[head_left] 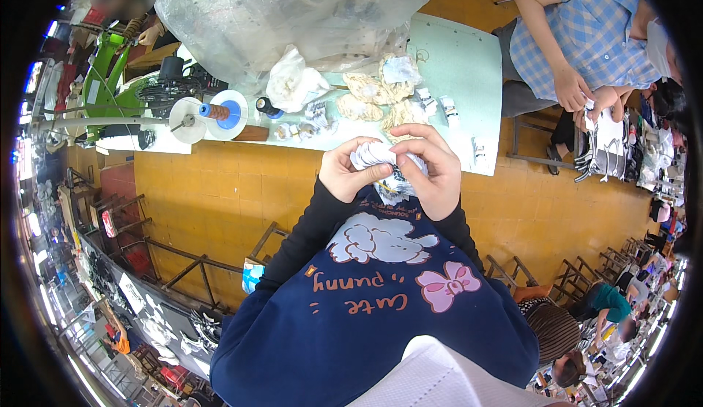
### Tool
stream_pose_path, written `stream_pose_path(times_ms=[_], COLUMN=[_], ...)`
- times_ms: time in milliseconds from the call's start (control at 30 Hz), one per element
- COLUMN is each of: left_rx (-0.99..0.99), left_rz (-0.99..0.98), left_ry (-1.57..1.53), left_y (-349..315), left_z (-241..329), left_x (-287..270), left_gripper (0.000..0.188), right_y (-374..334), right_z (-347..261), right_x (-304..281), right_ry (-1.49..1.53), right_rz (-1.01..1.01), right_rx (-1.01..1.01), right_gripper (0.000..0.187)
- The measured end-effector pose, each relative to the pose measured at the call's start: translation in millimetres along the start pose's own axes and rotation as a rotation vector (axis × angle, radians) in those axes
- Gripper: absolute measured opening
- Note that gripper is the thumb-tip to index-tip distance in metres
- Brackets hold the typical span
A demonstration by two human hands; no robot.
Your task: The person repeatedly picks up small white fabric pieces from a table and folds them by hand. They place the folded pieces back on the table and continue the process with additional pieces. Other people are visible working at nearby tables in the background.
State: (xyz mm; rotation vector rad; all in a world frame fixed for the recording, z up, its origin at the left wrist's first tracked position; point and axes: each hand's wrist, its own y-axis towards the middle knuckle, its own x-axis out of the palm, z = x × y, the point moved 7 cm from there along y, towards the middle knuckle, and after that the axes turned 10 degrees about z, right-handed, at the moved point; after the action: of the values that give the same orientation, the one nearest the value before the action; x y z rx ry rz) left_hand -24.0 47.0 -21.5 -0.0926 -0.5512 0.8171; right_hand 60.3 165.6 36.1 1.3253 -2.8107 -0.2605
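Note:
In front of my chest, close to the table's near edge, I hold a fanned stack of small white labels (pixel 372 155). My left hand (pixel 350 170) is closed round its left side, with the thumb laid across the front. At the right side, the thumb and fingers of my right hand (pixel 433 171) pinch the edges of the labels. Below the fan hangs a bundle of white pieces with dark print (pixel 395 185), with a thin yellow band showing on it. How the fan and this bundle join is hidden by my fingers.
On the pale green table (pixel 465 55) lie cream cloth bundles (pixel 362 88), a crumpled white plastic bag (pixel 293 81) and small label packs (pixel 449 110). Clear plastic sheeting (pixel 293 19) covers the back. Thread spools (pixel 231 110) stand left. A co-worker in a checked shirt (pixel 578 26) handles dark-and-white pieces at right.

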Motion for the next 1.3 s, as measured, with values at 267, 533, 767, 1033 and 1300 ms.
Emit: stream_pose_path(times_ms=[267,533,767,1033,1300], left_rx=[0.031,0.042,0.031,0.009,0.057], left_rz=[-0.04,-0.052,-0.067,-0.059,-0.092], left_ry=[0.071,0.106,0.149,0.127,0.227], left_y=[-1.7,-3.0,-3.9,-7.0,-7.6], left_z=[1.6,1.3,1.8,3.8,6.6], left_x=[4.5,4.4,3.1,4.7,7.1], left_gripper=[0.038,0.05,0.05,0.054,0.057], right_y=[-2.3,-1.8,-4.0,-5.4,-5.1], right_z=[0.2,-9.7,-11.6,-0.6,10.0], right_x=[-2.3,0.5,0.9,-0.2,1.7], right_ry=[-0.031,-0.062,-0.05,0.029,0.359], right_rz=[0.011,-0.03,-0.052,-0.039,-0.001], right_rx=[-0.015,-0.062,-0.077,0.03,0.206], right_gripper=[0.01,0.009,0.01,0.014,0.015])
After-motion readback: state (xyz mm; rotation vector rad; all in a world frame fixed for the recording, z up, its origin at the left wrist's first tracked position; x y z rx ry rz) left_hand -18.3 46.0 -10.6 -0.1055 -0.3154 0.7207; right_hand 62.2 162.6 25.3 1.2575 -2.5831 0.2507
